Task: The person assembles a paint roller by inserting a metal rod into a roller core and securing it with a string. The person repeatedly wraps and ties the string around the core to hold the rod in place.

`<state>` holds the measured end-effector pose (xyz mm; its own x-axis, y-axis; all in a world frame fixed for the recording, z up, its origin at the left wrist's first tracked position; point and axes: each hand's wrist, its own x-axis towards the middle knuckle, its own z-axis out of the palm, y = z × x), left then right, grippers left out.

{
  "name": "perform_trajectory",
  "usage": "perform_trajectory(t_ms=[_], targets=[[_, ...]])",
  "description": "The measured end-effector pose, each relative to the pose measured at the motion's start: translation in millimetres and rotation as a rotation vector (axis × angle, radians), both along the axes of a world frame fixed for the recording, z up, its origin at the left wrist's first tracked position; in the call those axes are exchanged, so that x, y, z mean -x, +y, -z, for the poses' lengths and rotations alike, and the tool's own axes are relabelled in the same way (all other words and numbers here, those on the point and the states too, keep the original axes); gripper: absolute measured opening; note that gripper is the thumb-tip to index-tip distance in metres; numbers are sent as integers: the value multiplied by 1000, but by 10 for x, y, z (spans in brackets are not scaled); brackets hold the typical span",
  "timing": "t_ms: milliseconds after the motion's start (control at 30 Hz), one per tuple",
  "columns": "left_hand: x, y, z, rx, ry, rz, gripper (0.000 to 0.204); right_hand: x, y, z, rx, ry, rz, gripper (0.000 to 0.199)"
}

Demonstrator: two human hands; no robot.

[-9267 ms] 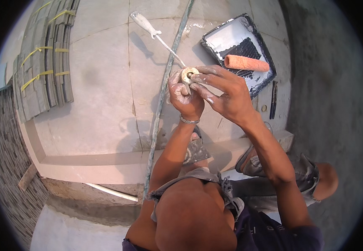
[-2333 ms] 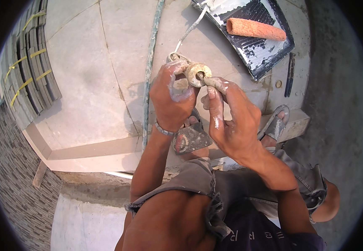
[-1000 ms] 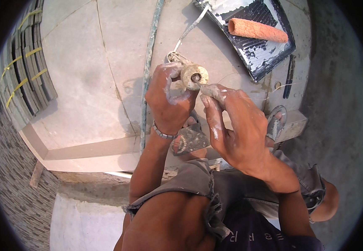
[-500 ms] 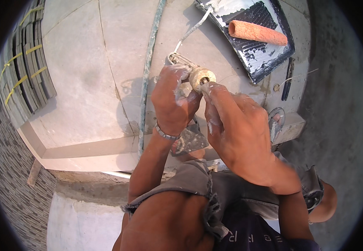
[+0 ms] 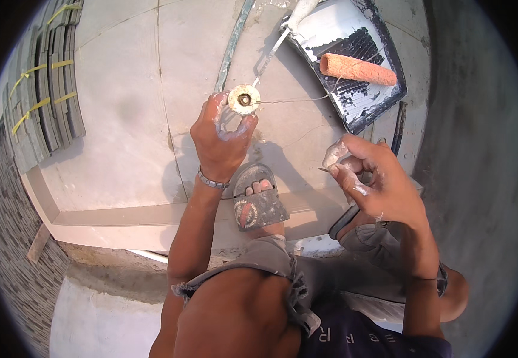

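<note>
My left hand (image 5: pixel 223 140) is closed round a paint roller frame, gripping it just behind its cream round end cap (image 5: pixel 244 99). The cap faces up, showing a dark hole with a metal pin end in its middle. From it a thin wire or thread (image 5: pixel 291 101) trails right, toward the roller sleeve. The frame's paint-crusted rod (image 5: pixel 271 58) runs away to a white handle (image 5: pixel 300 13). Lower right, apart from the frame, my right hand (image 5: pixel 381 179) pinches a small, thin, dark piece (image 5: pixel 323 169); its exact kind is too small to make out.
An orange roller sleeve (image 5: pixel 359 70) lies across a black paint tray (image 5: pixel 399 89) smeared with white paint. Banded grey tiles (image 5: pixel 44 101) are stacked at far left. A mottled hose (image 5: pixel 233 48) crosses the pale floor. My sandalled foot (image 5: pixel 260 200) rests at the step edge.
My right hand has pulled away from the end cap, down and to the right, with a small thin piece in its fingers. My left hand has shifted left with the roller frame.
</note>
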<state>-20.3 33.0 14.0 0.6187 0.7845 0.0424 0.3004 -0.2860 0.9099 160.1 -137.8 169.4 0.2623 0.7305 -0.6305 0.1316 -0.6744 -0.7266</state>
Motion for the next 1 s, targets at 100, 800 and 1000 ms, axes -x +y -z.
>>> perform_trajectory(t_ms=[100, 800, 1000], targets=[[-88, 66, -48, 16, -3, -6, 40, 101, -105, 716, 94, -154, -367, 10], [-176, -115, -45, -121, -123, 98, 44, -288, 974, 11, -224, -669, -593, 14], [-189, -128, -22, -97, -170, 120, 46, -229, 1108, 13, -190, -746, -513, 5]])
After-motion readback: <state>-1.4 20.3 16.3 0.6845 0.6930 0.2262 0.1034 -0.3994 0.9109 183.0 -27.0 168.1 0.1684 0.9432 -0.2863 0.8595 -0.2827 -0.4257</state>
